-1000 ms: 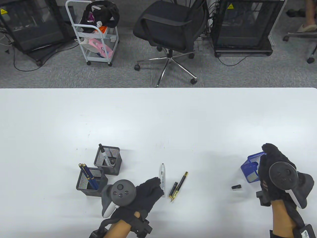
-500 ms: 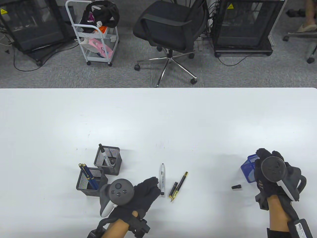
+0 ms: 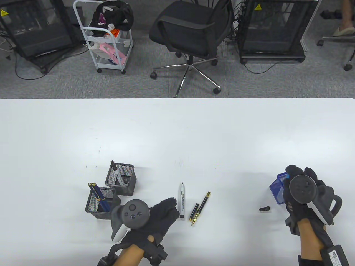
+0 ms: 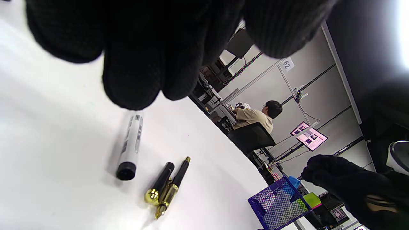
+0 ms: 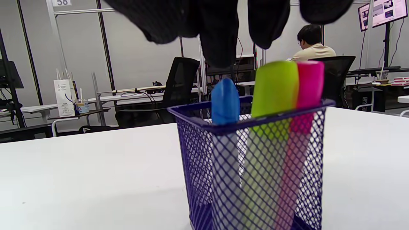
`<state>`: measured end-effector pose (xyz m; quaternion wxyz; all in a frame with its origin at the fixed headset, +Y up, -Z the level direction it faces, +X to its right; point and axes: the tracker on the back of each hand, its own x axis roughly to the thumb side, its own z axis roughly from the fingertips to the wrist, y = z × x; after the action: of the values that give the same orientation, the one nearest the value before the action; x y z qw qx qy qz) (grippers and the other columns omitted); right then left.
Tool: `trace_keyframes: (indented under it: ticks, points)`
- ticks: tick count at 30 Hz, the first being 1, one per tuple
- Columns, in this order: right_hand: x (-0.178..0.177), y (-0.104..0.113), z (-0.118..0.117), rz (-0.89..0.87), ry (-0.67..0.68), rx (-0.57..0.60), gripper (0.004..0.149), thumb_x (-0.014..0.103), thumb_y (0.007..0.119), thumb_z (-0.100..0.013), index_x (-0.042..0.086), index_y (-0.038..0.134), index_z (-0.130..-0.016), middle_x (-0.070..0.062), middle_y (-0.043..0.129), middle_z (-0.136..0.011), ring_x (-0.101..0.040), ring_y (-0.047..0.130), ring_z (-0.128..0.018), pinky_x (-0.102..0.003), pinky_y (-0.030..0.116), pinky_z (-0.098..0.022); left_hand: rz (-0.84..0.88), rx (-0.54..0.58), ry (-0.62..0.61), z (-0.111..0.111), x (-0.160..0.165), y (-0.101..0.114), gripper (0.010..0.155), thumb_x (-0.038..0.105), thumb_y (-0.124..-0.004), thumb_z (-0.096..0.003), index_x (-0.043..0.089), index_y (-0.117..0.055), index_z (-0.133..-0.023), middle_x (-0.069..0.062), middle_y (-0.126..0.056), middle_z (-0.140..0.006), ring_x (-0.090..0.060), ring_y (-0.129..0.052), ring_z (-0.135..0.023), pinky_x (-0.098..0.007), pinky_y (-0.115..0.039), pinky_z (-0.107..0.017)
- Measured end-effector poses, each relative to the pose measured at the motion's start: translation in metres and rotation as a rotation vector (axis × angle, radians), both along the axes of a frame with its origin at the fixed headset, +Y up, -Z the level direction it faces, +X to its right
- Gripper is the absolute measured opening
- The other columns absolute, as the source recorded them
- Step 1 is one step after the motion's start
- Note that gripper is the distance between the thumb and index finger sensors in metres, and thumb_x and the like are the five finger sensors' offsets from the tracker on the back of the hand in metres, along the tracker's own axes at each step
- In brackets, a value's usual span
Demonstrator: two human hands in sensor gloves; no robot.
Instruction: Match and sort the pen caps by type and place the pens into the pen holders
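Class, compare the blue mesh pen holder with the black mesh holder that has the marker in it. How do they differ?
The blue mesh pen holder holds blue, green and pink highlighters; the black mesh holder holds a white marker. The blue one stands by the right hand, the black one nearer the left hand. Both are upright mesh.

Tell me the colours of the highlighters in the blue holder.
Blue, green and pink, clearest in the right wrist view.

Blue holder (image 3: 276, 190) half hidden behind right hand (image 3: 303, 194); marker (image 4: 130, 145) top under glove.
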<state>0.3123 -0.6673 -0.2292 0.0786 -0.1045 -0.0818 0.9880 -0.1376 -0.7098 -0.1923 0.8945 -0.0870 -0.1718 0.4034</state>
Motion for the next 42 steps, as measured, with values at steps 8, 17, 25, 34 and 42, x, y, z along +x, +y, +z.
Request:
trace_keyframes:
  ticks: [8, 17, 25, 34, 42]
  points:
    - [-0.01, 0.01, 0.006, -0.004, 0.043, 0.057, 0.056, 0.033, 0.078, -0.048, 0.018, 0.058, -0.098, -0.013, 0.077, -0.1, -0.046, 0.068, -0.097, -0.066, 0.059, -0.066, -0.008, -0.002, 0.009, -0.001, -0.001, 0.0, 0.062, 0.045, -0.078, -0.0475, 0.006, -0.077, -0.096, -0.024, -0.096, -0.087, -0.044, -0.105, -0.068, -0.067, -0.078, -0.05]
    - [-0.072, 0.009, 0.021, -0.139, 0.424, 0.144, 0.07, 0.051, 0.086, -0.042, 0.017, 0.061, -0.097, -0.015, 0.081, -0.095, -0.041, 0.085, -0.086, -0.06, 0.074, -0.059, -0.039, 0.013, -0.003, 0.0, 0.003, -0.001, 0.064, 0.045, -0.08, -0.0469, 0.006, -0.076, -0.097, -0.025, -0.094, -0.088, -0.045, -0.104, -0.069, -0.068, -0.078, -0.05]
    - [-0.16, -0.02, 0.04, -0.12, 0.708, 0.019, 0.075, 0.057, 0.086, -0.039, 0.017, 0.061, -0.098, -0.014, 0.083, -0.094, -0.039, 0.087, -0.086, -0.059, 0.075, -0.059, -0.118, 0.044, -0.033, 0.003, 0.009, 0.0, 0.067, 0.046, -0.082, -0.0463, 0.007, -0.072, -0.1, -0.026, -0.09, -0.092, -0.047, -0.101, -0.074, -0.07, -0.075, -0.052]
    - [-0.18, -0.032, 0.04, -0.086, 0.748, -0.051, 0.076, 0.056, 0.085, -0.039, 0.017, 0.06, -0.098, -0.015, 0.081, -0.095, -0.04, 0.086, -0.087, -0.06, 0.074, -0.06, -0.464, 0.213, -0.065, -0.006, 0.044, 0.015, 0.077, 0.045, -0.089, -0.043, 0.012, -0.063, -0.107, -0.026, -0.079, -0.103, -0.052, -0.088, -0.087, -0.074, -0.066, -0.058]
    - [-0.165, -0.029, 0.036, -0.072, 0.696, -0.055, 0.074, 0.055, 0.086, -0.04, 0.017, 0.061, -0.098, -0.015, 0.082, -0.095, -0.04, 0.086, -0.087, -0.06, 0.074, -0.06, -0.772, 0.035, 0.055, -0.053, 0.086, -0.009, 0.077, 0.044, -0.094, -0.04, 0.006, -0.07, -0.102, -0.022, -0.092, -0.091, -0.041, -0.099, -0.071, -0.069, -0.072, -0.055]
